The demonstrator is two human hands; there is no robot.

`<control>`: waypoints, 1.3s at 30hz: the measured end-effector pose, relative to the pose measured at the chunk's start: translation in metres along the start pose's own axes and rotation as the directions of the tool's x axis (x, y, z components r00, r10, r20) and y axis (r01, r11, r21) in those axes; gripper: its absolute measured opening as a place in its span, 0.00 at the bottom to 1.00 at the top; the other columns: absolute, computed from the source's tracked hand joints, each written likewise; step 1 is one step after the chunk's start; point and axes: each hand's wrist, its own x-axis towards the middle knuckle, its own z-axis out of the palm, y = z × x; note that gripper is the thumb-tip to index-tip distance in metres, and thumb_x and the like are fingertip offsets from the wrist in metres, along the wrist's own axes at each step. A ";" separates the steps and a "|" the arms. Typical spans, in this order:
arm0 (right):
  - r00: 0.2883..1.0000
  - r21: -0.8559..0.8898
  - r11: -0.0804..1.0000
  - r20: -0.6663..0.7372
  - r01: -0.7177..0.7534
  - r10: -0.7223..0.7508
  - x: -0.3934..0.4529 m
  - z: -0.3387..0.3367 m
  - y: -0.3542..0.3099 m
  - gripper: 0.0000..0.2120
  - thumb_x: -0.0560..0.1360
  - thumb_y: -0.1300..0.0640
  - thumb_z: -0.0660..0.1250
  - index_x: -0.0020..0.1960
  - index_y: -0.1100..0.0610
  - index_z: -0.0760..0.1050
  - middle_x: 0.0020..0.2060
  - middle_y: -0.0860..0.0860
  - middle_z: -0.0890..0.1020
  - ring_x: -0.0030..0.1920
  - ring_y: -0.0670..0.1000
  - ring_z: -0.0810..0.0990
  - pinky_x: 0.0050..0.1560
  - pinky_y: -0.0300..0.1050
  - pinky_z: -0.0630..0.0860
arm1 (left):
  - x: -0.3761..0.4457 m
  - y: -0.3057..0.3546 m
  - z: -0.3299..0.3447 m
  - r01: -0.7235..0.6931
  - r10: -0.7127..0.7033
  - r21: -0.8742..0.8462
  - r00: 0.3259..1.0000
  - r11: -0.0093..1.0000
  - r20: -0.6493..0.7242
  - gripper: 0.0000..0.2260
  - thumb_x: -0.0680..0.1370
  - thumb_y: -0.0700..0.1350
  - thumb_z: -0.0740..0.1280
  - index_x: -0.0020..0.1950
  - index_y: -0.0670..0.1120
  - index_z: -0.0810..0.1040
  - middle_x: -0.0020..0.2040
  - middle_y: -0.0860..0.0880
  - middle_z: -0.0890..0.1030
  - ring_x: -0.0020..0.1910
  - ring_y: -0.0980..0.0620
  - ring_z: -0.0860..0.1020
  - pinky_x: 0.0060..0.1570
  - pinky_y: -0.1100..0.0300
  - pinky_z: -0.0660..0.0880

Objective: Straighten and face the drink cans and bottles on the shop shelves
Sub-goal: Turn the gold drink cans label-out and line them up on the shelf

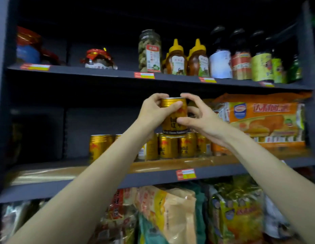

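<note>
Facing an upper-tier gold can on the middle shelf, I held it with both hands. My left hand wrapped its left side, thumb across the front near the rim; my right hand pinched it more loosely, thumb on the label. It stood on the row of gold cans below. By my judgement, the next move called for a small twist to bring the label forward, with the can kept centred on its supports.

Above the price tag: two hands, one raised gold can, two honey bottles, and four dark bottles were counted.
</note>
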 end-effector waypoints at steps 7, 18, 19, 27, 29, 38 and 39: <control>0.981 -0.052 0.983 -0.098 -0.175 0.169 -0.023 -0.073 0.020 0.27 0.69 0.64 0.73 0.63 0.48 0.69 0.51 0.53 0.82 0.51 0.52 0.83 0.47 0.45 0.80 | 0.011 -0.015 0.062 0.033 -0.070 0.243 0.987 0.969 0.144 0.25 0.77 0.54 0.65 0.70 0.46 0.64 0.65 0.48 0.74 0.58 0.53 0.74 0.49 0.64 0.71; 0.943 -0.088 0.939 -0.031 -0.332 0.330 -0.006 -0.113 0.065 0.25 0.71 0.64 0.71 0.61 0.46 0.66 0.53 0.52 0.80 0.56 0.54 0.78 0.61 0.56 0.72 | 0.003 -0.066 0.048 -0.148 -0.061 0.821 0.974 0.551 0.217 0.14 0.80 0.42 0.59 0.65 0.52 0.72 0.66 0.51 0.73 0.66 0.49 0.70 0.68 0.45 0.63; 0.944 -0.120 0.937 -0.023 -0.328 0.328 -0.003 -0.112 0.067 0.25 0.71 0.64 0.71 0.61 0.47 0.65 0.54 0.53 0.80 0.54 0.53 0.79 0.57 0.53 0.75 | 0.003 -0.069 0.048 -0.151 -0.046 0.822 0.976 0.549 0.211 0.15 0.80 0.42 0.58 0.65 0.53 0.73 0.66 0.51 0.73 0.66 0.49 0.70 0.69 0.45 0.62; 0.956 -0.546 0.795 -0.036 -0.263 0.292 -0.003 -0.114 0.086 0.27 0.69 0.54 0.75 0.60 0.50 0.62 0.64 0.53 0.67 0.58 0.50 0.68 0.52 0.45 0.71 | 0.000 -0.073 0.052 -0.165 0.023 0.840 0.984 0.517 0.178 0.15 0.80 0.40 0.58 0.63 0.54 0.73 0.65 0.51 0.74 0.66 0.49 0.68 0.70 0.47 0.59; 0.960 -0.632 0.737 -0.036 -0.237 0.278 -0.002 -0.113 0.086 0.28 0.68 0.50 0.75 0.59 0.49 0.62 0.65 0.53 0.68 0.58 0.51 0.68 0.56 0.47 0.70 | 0.000 -0.075 0.053 -0.167 0.034 0.853 0.984 0.495 0.173 0.15 0.80 0.40 0.58 0.64 0.54 0.72 0.65 0.52 0.73 0.66 0.50 0.68 0.70 0.48 0.58; 0.977 -0.762 0.619 -0.086 -0.190 0.194 0.003 -0.087 0.081 0.26 0.68 0.47 0.75 0.55 0.50 0.61 0.39 0.46 0.70 0.37 0.43 0.68 0.31 0.38 0.61 | -0.004 -0.071 0.047 -0.228 0.045 0.845 0.971 0.483 0.236 0.16 0.80 0.41 0.58 0.67 0.53 0.71 0.66 0.52 0.73 0.66 0.50 0.68 0.70 0.50 0.59; 0.975 -0.770 0.607 -0.094 -0.199 0.201 0.003 -0.086 0.081 0.26 0.69 0.47 0.74 0.55 0.50 0.60 0.38 0.46 0.69 0.36 0.43 0.68 0.31 0.38 0.61 | -0.005 -0.070 0.043 -0.239 0.078 0.848 0.970 0.474 0.230 0.16 0.80 0.41 0.58 0.67 0.52 0.70 0.66 0.51 0.73 0.66 0.50 0.68 0.70 0.51 0.59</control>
